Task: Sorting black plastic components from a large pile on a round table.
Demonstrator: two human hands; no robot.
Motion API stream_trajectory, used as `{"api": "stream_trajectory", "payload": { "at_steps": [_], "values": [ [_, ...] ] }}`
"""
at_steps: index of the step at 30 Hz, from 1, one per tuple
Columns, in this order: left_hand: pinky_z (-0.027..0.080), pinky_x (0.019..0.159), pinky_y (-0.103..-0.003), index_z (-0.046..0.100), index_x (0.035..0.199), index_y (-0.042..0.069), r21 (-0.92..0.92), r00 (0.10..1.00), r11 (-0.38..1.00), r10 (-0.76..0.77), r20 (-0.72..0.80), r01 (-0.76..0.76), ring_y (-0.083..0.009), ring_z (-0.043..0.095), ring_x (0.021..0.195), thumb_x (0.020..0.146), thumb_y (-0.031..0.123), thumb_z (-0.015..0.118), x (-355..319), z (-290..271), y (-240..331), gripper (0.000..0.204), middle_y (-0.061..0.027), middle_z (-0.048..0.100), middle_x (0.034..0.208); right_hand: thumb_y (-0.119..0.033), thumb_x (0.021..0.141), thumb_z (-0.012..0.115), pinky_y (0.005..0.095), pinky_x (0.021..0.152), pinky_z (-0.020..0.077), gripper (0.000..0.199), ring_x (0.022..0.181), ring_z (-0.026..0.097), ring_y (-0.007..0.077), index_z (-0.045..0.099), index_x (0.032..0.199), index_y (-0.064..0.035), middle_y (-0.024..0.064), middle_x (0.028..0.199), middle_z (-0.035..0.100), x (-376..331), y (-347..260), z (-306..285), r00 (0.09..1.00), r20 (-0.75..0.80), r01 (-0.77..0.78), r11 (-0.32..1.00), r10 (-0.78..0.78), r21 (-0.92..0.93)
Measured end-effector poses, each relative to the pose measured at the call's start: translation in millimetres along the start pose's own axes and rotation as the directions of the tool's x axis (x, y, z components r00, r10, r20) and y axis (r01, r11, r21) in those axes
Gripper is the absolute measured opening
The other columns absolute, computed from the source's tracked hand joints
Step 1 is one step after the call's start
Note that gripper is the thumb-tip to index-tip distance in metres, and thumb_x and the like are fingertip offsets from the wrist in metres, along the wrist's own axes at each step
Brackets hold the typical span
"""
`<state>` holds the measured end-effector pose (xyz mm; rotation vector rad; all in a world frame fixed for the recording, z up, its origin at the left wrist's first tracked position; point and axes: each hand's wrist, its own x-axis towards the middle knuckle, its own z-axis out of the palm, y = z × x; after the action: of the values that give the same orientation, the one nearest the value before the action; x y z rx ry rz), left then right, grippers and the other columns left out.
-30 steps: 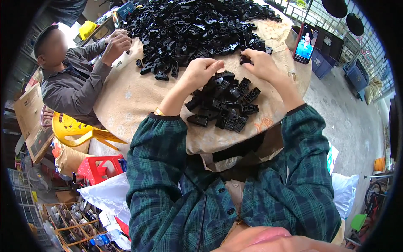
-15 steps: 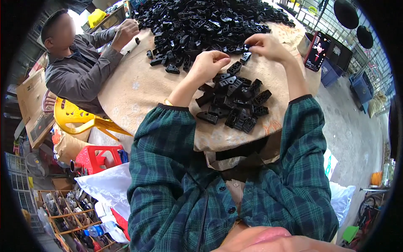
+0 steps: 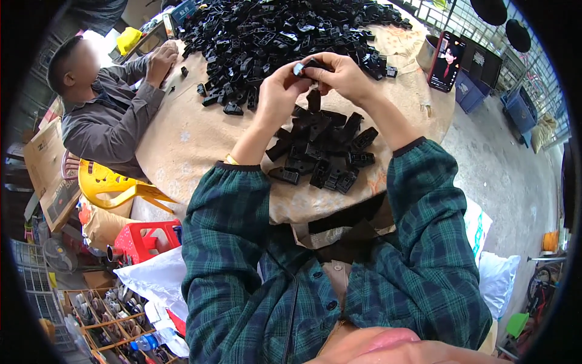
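Note:
My left hand (image 3: 280,94) and my right hand (image 3: 344,77) meet above the table, fingers closed around a small black plastic part (image 3: 314,64). Its left end catches a pale, bluish shine, and the fingers cover much of the rest. Just under the hands lies a small pile of hollow, block-like black parts (image 3: 315,148), nearest to me on the cloth. Beyond the hands spreads a large heap of similar loose black parts (image 3: 267,42).
A patterned beige cloth covers the round table (image 3: 188,115). At the far left sits another person (image 3: 109,103), hands together at the table edge. A phone (image 3: 447,60) with a lit screen stands at the right. Yellow chair (image 3: 115,182) and red stool (image 3: 145,239) are to the left.
My hands have come together from apart, with the right moving left, and both now grip a black part. The other person's hands have lowered toward the table. The whole view has shifted slightly.

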<state>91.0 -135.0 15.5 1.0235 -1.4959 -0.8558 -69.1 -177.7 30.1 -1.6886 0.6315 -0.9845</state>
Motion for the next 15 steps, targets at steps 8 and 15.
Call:
{"api": "stream_trajectory", "payload": {
  "at_steps": [8, 15],
  "values": [
    [0.054, 0.072, -0.025, 0.046, 0.122, 0.001, -0.267, 0.999, 0.963, 0.027, -0.018, -0.031, -0.0130, 0.060, 0.077, 0.085, -0.003, 0.052, -3, 4, 17, 0.038, -0.0094, 0.058, 0.087, -0.011, 0.086, 0.053, 0.0266, 0.078, 0.0466, 0.032, 0.093, 0.054, 0.0176, 0.053, 0.117, -0.0002, 0.0118, 0.102, 0.054, -4, 6, 7, 0.978, -0.087, 0.168, 0.966, -0.189, -0.198],
    [0.055, 0.071, -0.026, 0.047, 0.114, -0.001, -0.324, 0.985, 0.938, -0.156, -0.074, 0.124, -0.0150, 0.061, 0.079, 0.084, 0.005, 0.058, -3, 1, 21, 0.033, -0.0087, 0.057, 0.091, -0.008, 0.087, 0.055, 0.0216, 0.067, 0.0510, 0.030, 0.071, 0.060, 0.0107, 0.055, 0.116, -0.0009, 0.0051, 0.081, 0.062, -14, -19, 4, 0.987, -0.134, 0.109, 0.980, -0.087, 0.169]
  ]
}}
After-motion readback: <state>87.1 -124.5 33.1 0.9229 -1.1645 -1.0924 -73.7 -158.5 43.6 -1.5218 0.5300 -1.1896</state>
